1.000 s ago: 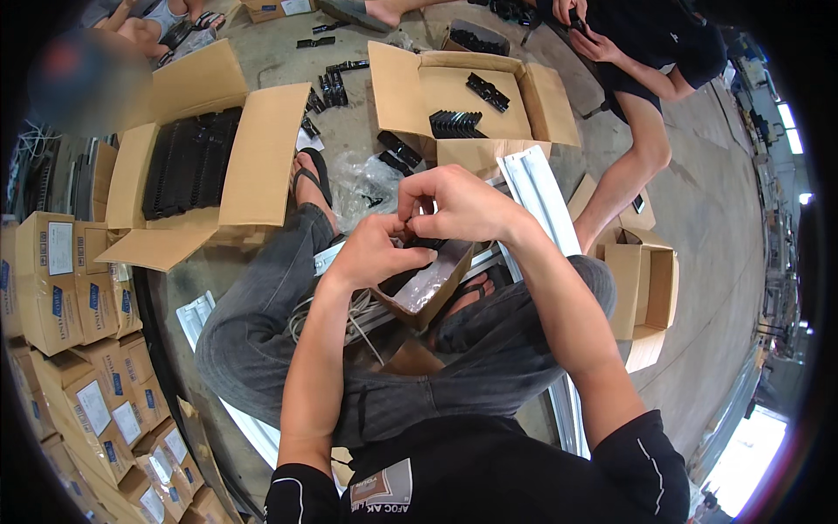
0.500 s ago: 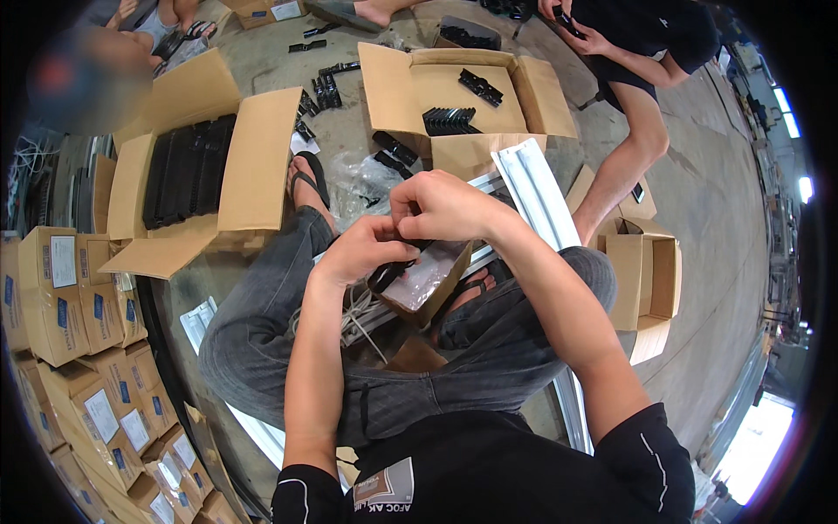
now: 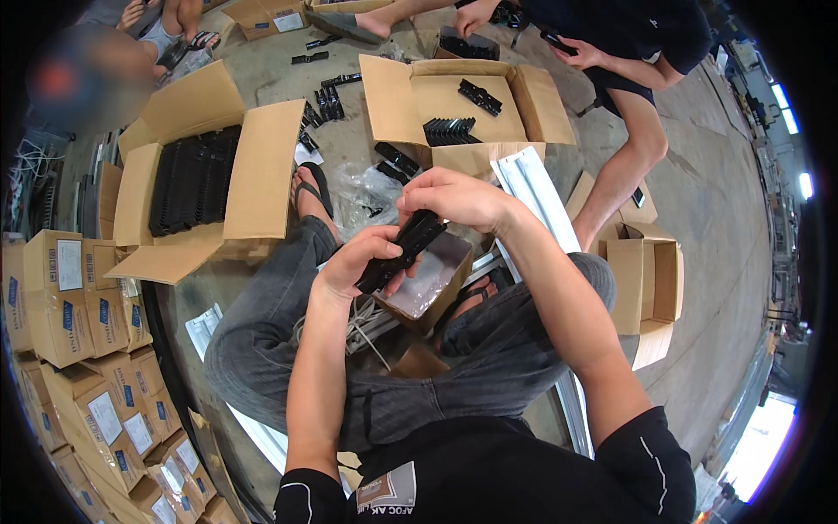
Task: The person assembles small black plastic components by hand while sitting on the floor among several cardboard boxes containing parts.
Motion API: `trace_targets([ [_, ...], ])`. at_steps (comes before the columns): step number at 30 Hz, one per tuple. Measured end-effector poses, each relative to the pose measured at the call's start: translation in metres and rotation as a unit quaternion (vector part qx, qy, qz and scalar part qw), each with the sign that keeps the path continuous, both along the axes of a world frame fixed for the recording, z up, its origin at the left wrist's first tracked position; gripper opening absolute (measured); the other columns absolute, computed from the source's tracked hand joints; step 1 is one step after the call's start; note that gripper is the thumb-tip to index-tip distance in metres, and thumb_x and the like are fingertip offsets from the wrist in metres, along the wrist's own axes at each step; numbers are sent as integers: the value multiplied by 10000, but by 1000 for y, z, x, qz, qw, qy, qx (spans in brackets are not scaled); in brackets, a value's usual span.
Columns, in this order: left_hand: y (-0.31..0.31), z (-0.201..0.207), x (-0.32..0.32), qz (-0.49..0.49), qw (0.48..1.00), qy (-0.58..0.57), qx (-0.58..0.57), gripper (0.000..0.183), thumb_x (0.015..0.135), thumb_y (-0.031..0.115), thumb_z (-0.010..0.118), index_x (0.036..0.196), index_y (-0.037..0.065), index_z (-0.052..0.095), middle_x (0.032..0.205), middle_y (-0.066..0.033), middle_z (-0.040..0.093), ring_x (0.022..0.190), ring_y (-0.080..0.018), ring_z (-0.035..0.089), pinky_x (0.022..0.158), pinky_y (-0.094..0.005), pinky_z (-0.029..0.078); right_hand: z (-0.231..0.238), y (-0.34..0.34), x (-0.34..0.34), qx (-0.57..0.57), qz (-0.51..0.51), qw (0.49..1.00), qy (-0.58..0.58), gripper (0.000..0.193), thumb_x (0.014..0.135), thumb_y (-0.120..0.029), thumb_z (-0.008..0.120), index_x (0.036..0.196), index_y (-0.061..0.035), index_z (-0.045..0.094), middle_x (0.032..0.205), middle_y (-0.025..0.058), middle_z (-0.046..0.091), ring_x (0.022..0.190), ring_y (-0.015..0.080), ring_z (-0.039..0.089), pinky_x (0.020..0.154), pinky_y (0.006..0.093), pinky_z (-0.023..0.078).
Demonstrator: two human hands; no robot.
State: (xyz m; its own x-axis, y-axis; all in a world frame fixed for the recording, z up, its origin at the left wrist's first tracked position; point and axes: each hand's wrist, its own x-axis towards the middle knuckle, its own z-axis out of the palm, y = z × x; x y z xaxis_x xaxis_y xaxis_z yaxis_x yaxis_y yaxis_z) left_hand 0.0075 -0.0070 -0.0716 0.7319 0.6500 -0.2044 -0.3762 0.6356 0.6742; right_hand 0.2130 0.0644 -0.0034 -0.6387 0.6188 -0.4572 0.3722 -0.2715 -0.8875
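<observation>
My left hand [image 3: 353, 260] is wrapped round a long black plastic part [image 3: 408, 248], its thumb across the top. The part is tilted, its far end pointing up and right. At that far end my right hand [image 3: 461, 199] has its fingers pinched together; what lies between the fingertips, if anything, is hidden. Just below the hands, between my legs, stands a small cardboard box [image 3: 455, 290] with a clear plastic bag [image 3: 425, 295] in it.
An open carton [image 3: 262, 166] packed with black parts stands left; another carton [image 3: 547, 105] holding several stands ahead. Loose black parts [image 3: 330, 103] lie on the floor. White metal profiles [image 3: 541, 196] lie by my legs. Stacked cartons [image 3: 57, 306] fill the left. Co-workers [image 3: 633, 113] sit ahead.
The black part has come up into plain view in my left hand, above the small box. My right hand has shifted slightly right. A co-worker's hand now reaches to a box at the back.
</observation>
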Motion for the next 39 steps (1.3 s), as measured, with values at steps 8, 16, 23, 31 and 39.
trace_targets([
  [8,-2,9,1,22,991,-120,-47,418,831,274,633,1041,-82,572,800,-141,623,486,-162,566,449,-256,472,-2,1,-3,-82,-46,994,62,424,1010,-447,541,853,-83,690,756,-35,611,669,54,482,587,243,379],
  [16,-5,17,2,45,993,-107,21,413,807,202,687,1088,-40,506,761,-73,533,493,-114,505,437,-235,404,-1,-7,-13,-20,-74,989,125,428,950,-524,615,839,-117,686,711,-72,531,652,40,436,569,212,344],
  [23,-6,23,12,104,992,-65,15,402,827,197,646,1136,-16,504,819,-88,537,506,-128,507,424,-251,419,5,-4,-13,10,-70,990,119,416,960,-485,623,889,-79,683,753,-71,537,702,41,435,612,215,361],
  [31,-5,29,24,189,981,-40,-4,548,1006,532,362,1119,22,527,747,-69,550,470,-133,501,399,-268,406,8,-10,-17,178,-149,969,82,224,989,-234,634,1008,-12,609,733,-36,568,670,30,522,604,222,457],
  [39,-3,26,24,216,976,-12,-23,662,1034,572,192,1018,1,527,708,-102,569,450,-162,525,364,-291,438,3,-8,-15,220,-122,965,69,215,990,-221,635,917,-19,623,720,-68,522,674,14,450,583,206,395],
])
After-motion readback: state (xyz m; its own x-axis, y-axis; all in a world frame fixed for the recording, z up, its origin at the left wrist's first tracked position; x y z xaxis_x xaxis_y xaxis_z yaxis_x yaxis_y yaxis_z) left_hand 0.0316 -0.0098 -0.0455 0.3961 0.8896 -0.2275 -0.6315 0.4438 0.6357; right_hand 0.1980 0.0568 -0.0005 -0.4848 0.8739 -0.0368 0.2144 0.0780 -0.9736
